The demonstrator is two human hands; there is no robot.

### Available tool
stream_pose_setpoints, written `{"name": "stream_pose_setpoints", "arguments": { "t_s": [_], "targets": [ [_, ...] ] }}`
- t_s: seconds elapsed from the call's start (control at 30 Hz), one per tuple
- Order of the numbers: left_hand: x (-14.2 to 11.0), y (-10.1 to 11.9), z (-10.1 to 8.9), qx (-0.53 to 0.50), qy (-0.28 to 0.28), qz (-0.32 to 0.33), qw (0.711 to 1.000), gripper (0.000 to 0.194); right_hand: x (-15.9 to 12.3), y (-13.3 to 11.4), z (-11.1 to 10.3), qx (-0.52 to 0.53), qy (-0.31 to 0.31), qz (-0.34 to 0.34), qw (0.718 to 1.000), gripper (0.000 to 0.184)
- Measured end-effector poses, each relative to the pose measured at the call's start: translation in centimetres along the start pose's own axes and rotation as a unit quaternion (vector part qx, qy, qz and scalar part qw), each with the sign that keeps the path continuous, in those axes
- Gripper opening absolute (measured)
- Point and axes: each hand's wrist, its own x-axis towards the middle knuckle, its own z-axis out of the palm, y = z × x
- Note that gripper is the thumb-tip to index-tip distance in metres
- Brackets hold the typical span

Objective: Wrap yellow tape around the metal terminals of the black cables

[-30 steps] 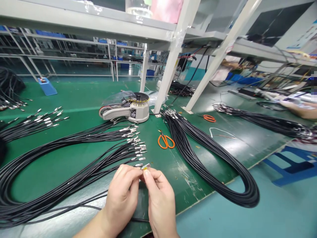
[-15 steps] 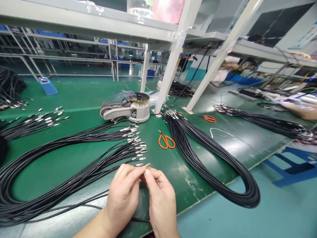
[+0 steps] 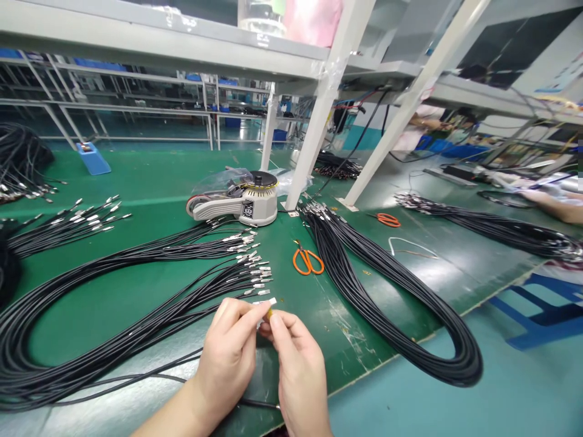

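Note:
Close together over the near part of the bench, both my hands pinch at one cable end. My left hand (image 3: 230,349) is closed on the cable, and its silver connector (image 3: 272,301) pokes out past the fingertips. My right hand (image 3: 298,364) is closed beside it, thumb and forefinger on a small piece of yellow tape (image 3: 270,313) against the connector. The fingers cover most of the joint between tape and cable. Behind my left hand lies a looped bundle of black cables (image 3: 150,328), silver connectors toward the middle.
A round tape dispenser (image 3: 257,203) stands at the shelf post (image 3: 314,115). Orange-handled scissors (image 3: 308,262) lie ahead of my hands. Another cable bundle (image 3: 401,309) loops at the right, near the bench edge. A second pair of scissors (image 3: 388,220) and a blue stool (image 3: 537,309) are farther right.
My fingertips have shifted slightly around the connector, and more of the yellow tape shows between them. The whole view has moved a little; the bench things stay in place.

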Motion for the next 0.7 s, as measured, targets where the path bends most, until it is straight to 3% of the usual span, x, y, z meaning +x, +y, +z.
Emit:
{"name": "stream_pose_setpoints", "arguments": {
  "t_s": [0.27, 0.5, 0.7],
  "targets": [
    [0.2, -0.4, 0.0, 0.009, -0.003, -0.073, 0.997, 0.02, -0.6, 0.3, -0.1, 0.027, 0.034, 0.036, 0.998, 0.03],
    [0.0, -0.2, -0.1, 0.041, -0.002, -0.024, 0.999, 0.02, -1.4, -0.5, -1.2, 0.131, -0.012, 0.082, 0.988, 0.039],
    [0.0, 0.1, -0.2, 0.053, 0.008, -0.012, 0.999, 0.021, -0.5, -1.4, -1.0, 0.047, 0.005, 0.049, 0.998, 0.038]
  ]
}}
